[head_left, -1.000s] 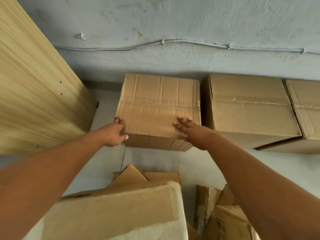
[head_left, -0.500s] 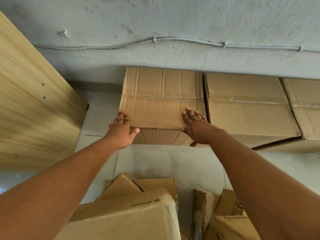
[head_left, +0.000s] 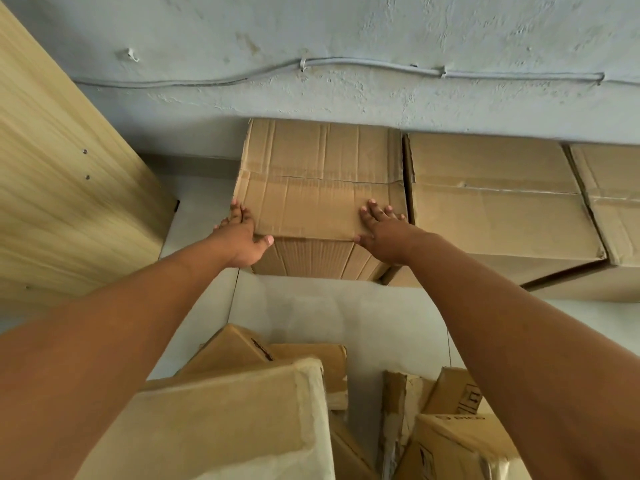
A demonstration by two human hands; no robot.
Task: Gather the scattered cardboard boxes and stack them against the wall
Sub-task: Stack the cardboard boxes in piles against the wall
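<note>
A creased brown cardboard box (head_left: 322, 181) stands on the floor with its back against the pale blue wall (head_left: 346, 32). My left hand (head_left: 239, 240) wraps its near left corner, fingers along the side and thumb on the front face. Over the near right edge lies my right hand (head_left: 384, 233), fingers spread on the top. To its right a second box (head_left: 491, 202) touches it, and a third box (head_left: 613, 188) follows along the wall.
A tall wooden panel (head_left: 62, 188) leans at the left, close to the box. Several loose cardboard boxes (head_left: 221, 420) lie jumbled near my feet, more at the lower right (head_left: 450, 441). Grey floor (head_left: 329, 313) shows between them and the wall row. A cable (head_left: 346, 62) runs along the wall.
The box slid away from me to the wall and closed up against the second box. Both hands moved forward with it.
</note>
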